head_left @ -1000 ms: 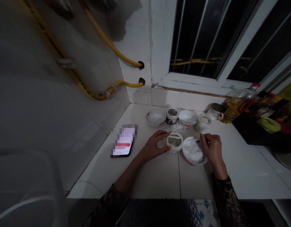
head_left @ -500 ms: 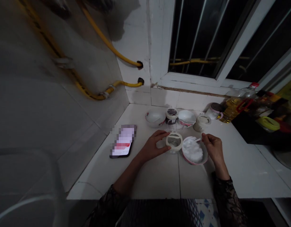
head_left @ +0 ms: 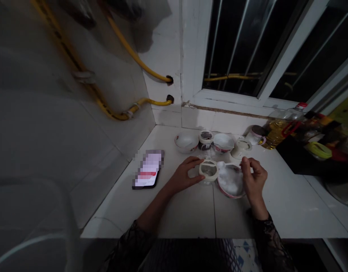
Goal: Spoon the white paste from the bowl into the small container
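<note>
- Left hand (head_left: 188,174): grip set around the cream rim of a small clear jar with an open top (head_left: 208,170), thumb on the near side, fingers on the far side.
- Jar stands on the white tiled table (head_left: 176,217), just left of a round white bowl with a pinkish-red outside (head_left: 231,196).
- Bowl holds loose white powder (head_left: 231,181).
- Right hand (head_left: 253,180): grip narrow, thumb and fingers pinching a small pale spoon (head_left: 221,166); handle hard to make out.
- Spoon carries a heap of powder, above the bowl's left edge, near the jar's rim.
- Behind, along the wall: two patterned white bowls (head_left: 186,142), a cream-lidded jar with dark contents (head_left: 205,139) between them.
- Left: black phone with lit screen (head_left: 148,170), lying flat.
</note>
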### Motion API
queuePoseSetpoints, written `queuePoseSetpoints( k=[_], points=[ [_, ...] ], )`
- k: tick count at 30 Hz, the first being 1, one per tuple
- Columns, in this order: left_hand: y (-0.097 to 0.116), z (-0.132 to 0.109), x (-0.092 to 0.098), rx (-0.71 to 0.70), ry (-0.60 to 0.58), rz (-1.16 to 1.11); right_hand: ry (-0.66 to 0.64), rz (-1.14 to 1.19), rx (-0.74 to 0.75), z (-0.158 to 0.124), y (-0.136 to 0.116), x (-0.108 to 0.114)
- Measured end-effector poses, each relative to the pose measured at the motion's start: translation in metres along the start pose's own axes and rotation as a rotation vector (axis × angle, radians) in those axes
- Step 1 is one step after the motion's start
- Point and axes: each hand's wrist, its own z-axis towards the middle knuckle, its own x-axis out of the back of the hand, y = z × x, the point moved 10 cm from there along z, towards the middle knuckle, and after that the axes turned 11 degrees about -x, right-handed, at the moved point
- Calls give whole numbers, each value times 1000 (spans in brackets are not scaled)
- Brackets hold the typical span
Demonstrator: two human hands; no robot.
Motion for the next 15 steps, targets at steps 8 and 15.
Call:
queuePoseSetpoints(
  k=[8,15],
  points=[
    [1,1,0,-10,-3,-8,-75,-250,561,-30,-57,-18],
    [-1,-1,-1,12,-14,-12,-111,-420,393,7,-13,16]
  ],
)
